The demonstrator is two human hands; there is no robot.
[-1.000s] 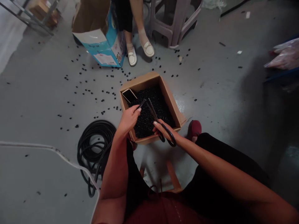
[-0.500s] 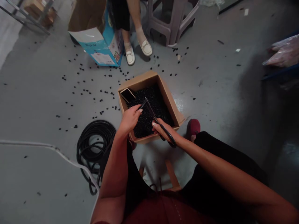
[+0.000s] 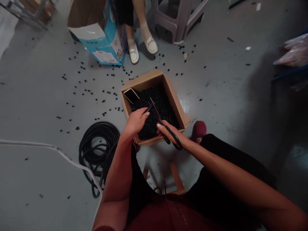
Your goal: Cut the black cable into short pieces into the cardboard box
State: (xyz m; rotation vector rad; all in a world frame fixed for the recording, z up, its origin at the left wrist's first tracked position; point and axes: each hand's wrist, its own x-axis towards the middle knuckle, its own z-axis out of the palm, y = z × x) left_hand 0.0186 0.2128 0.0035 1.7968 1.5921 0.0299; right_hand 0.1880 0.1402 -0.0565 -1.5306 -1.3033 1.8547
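Observation:
Over the cardboard box (image 3: 177, 102), my left hand (image 3: 137, 121) is closed, with a short black ribbed strip (image 3: 149, 109) pinched between thumb and fingers. The strip's free end lies at the blades of a pair of scissors (image 3: 156, 113). My right hand (image 3: 168, 129) grips these scissors, their black handles lying back along the wrist. Many small black pieces (image 3: 156, 93) fill the box below both hands. A black rectangular object with a pale edge (image 3: 131, 95), like a phone, leans in the box's far left corner.
A coil of black tubing (image 3: 96, 141) lies on the floor at left, near a pale cable (image 3: 69, 159). Small black pieces are scattered over the floor. Beyond stand a blue-and-white carton (image 3: 103, 48), another person's white shoes (image 3: 151, 45) and a plastic stool (image 3: 178, 25).
My left hand has moved slightly right, closer to the scissor blades, and less of the strip shows past its fingertips. The right hand stays nearly in place. The view has shifted a little.

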